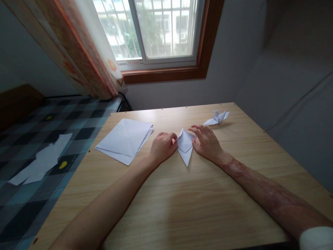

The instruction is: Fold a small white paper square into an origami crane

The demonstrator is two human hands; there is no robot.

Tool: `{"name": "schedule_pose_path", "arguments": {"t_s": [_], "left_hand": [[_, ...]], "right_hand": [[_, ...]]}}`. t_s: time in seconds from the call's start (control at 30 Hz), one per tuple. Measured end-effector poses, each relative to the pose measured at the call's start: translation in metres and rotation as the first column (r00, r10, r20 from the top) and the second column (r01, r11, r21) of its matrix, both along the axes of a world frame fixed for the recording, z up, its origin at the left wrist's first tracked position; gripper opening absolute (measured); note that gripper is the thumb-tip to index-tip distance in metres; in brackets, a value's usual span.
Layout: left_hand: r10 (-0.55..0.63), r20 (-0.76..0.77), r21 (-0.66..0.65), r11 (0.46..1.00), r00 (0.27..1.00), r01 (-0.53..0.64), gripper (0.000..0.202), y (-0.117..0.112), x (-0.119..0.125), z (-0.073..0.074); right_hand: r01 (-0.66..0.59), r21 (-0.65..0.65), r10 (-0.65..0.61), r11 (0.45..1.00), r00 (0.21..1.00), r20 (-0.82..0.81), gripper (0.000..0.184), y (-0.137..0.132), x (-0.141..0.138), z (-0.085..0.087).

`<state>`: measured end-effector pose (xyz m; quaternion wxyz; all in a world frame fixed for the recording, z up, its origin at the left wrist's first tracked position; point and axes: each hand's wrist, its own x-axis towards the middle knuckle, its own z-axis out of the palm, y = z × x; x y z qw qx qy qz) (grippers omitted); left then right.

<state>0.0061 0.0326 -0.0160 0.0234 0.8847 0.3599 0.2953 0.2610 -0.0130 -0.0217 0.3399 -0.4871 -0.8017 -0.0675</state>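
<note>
White sleeve cuff is showing at the lower right corner, nearest the lens; bare right forearm is lying across the wooden tabletop, and left forearm is slanting in from the lower left.

Work piece: white folded paper is resting on the tabletop between the two hands, its narrow point facing the wearer and a layered flap showing across its middle.

Left hand: fingers are curling, with thumb and forefinger pinching the paper's left edge. Right hand: fingers are arching at the upper right edge while the thumb is touching the right side lower down, leaving a gap between them; cannot tell whether they are gripping the paper or only steadying it.

Surroundings: stack of white sheets is lying on the left of the tabletop, near the left hand, its edges not lining up. Folded paper bird is standing beyond the right hand, near the far right corner. Left of the table, cut paper pieces are lying on a checked bedcover. Patterned curtain is hanging beside a barred window, which is letting in daylight.
</note>
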Motion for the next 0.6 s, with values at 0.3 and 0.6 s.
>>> {"name": "schedule_pose_path", "arguments": {"t_s": [0.3, 0.6], "left_hand": [[0.035, -0.029, 0.037, 0.999, 0.999, -0.034, 0.025, 0.0023, -0.0029, 0.0005], [-0.089, -0.154, 0.038, 0.995, 0.984, 0.095, 0.022, 0.0060, -0.0058, -0.0016]], "right_hand": [[-0.105, -0.085, 0.110, 0.991, 0.992, 0.058, 0.017, 0.0082, 0.0051, -0.0033], [-0.107, -0.131, 0.117, 0.986, 0.991, 0.070, 0.019, 0.0078, 0.0042, -0.0021]]}}
